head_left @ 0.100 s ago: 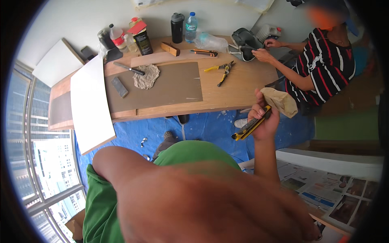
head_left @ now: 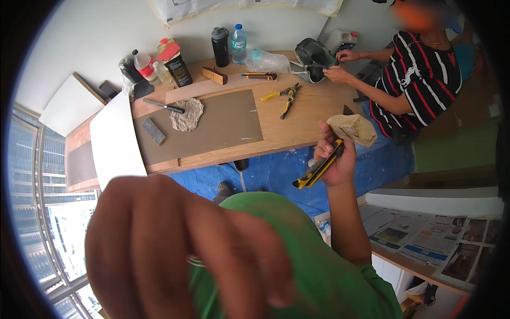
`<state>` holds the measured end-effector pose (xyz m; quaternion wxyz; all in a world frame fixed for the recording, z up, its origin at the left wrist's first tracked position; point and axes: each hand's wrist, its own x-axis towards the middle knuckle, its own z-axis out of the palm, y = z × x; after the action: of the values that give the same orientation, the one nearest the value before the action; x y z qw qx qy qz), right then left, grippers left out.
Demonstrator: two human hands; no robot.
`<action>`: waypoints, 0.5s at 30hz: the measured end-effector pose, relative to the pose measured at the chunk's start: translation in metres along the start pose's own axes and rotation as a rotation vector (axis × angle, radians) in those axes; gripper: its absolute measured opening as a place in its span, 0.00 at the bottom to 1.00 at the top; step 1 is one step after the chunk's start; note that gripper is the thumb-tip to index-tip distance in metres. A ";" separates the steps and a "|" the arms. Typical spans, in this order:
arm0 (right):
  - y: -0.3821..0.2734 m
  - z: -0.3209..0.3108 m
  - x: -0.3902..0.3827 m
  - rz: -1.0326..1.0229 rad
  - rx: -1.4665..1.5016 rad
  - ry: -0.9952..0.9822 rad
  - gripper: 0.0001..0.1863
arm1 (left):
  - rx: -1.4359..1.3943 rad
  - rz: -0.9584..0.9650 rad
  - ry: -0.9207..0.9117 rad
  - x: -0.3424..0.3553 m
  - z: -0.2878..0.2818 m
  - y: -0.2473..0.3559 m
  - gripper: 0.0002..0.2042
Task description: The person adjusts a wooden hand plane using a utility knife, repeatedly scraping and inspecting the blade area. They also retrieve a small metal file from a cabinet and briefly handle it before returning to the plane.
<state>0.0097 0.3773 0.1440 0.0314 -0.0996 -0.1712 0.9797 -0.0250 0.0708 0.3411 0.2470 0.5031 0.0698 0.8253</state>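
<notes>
Yellow-black utility knife (head_left: 319, 169), tan sandpaper (head_left: 355, 129)

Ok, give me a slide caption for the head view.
Right hand grips a yellow utility knife and tan folded paper; blurred left hand fills the foreground.

Bright window daylight from the left; fisheye-bent edges, near foreground blurred.

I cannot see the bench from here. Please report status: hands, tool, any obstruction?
Right hand grips yellow utility knife and brown paper. Left hand close to camera, empty, blocking much of the view.
</notes>
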 end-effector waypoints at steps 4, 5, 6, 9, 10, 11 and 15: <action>0.032 0.023 0.018 0.104 -0.158 0.098 0.29 | 0.569 -0.326 0.284 -0.041 -0.093 0.002 0.27; 0.042 0.031 0.023 0.144 -0.187 0.065 0.29 | 0.835 -0.496 0.412 -0.048 -0.108 -0.009 0.32; 0.052 0.038 0.028 0.191 -0.218 0.052 0.29 | 1.100 -0.662 0.538 -0.056 -0.120 -0.021 0.37; 0.086 0.057 0.050 0.322 -0.259 0.075 0.30 | 1.203 -0.633 0.595 -0.073 -0.149 -0.037 0.44; 0.098 0.062 0.058 0.369 -0.249 0.067 0.31 | 1.321 -0.571 0.505 -0.075 -0.160 -0.037 0.46; 0.110 0.066 0.066 0.376 -0.255 0.115 0.30 | 1.236 -0.521 0.510 -0.081 -0.166 -0.035 0.46; 0.142 0.087 0.097 0.426 -0.269 0.114 0.25 | 0.934 -0.490 0.737 -0.096 -0.193 -0.018 0.43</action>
<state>-0.1072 0.2244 0.1578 -0.1794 -0.1917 -0.2732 0.9254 -0.1500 0.0663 0.1642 0.1432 0.2106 0.6148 0.7464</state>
